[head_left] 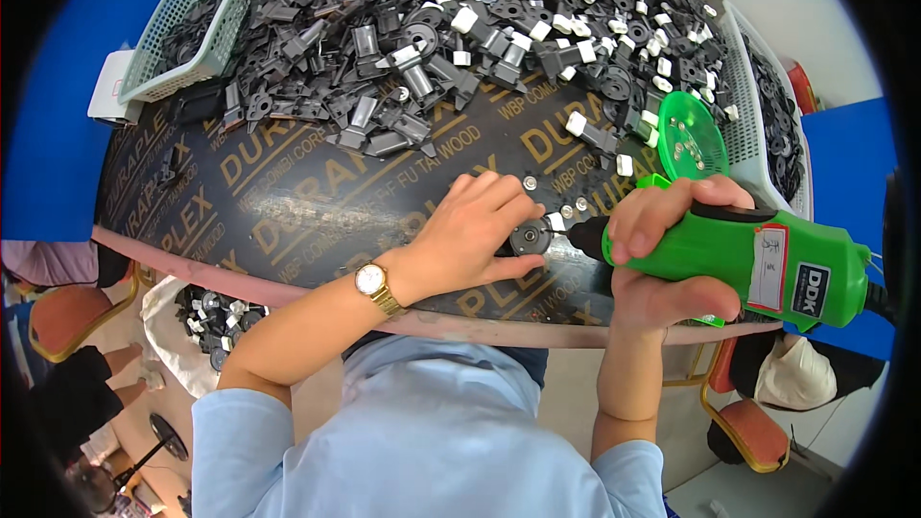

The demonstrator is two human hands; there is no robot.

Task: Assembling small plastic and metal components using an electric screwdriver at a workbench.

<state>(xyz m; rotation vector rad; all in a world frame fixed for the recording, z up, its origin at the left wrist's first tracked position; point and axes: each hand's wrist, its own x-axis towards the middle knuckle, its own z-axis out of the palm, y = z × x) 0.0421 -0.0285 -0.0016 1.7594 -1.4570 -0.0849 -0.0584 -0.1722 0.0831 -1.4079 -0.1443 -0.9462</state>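
Note:
My right hand (pixel 662 240) is wrapped round a green electric screwdriver (pixel 710 259), which lies nearly level with its black nose pointing left. The screwdriver's thin tip (pixel 564 231) reaches to the edge of a round black plastic part (pixel 530 239); whether they touch I cannot tell. With fingers and thumb, my left hand (pixel 480 230) holds that part down on the table, and a small white piece (pixel 555 222) shows at its right side. Several small round metal pieces, one of them a ring (pixel 530 183), lie just beyond my left fingertips.
A big heap of black plastic parts (pixel 365 48), many with white ends, covers the far table (pixel 297 201). A green dish (pixel 705 139) holds small metal pieces. Mesh baskets stand at the far left (pixel 182 62) and right (pixel 743 105). A white sack (pixel 173 345) of parts sits below left.

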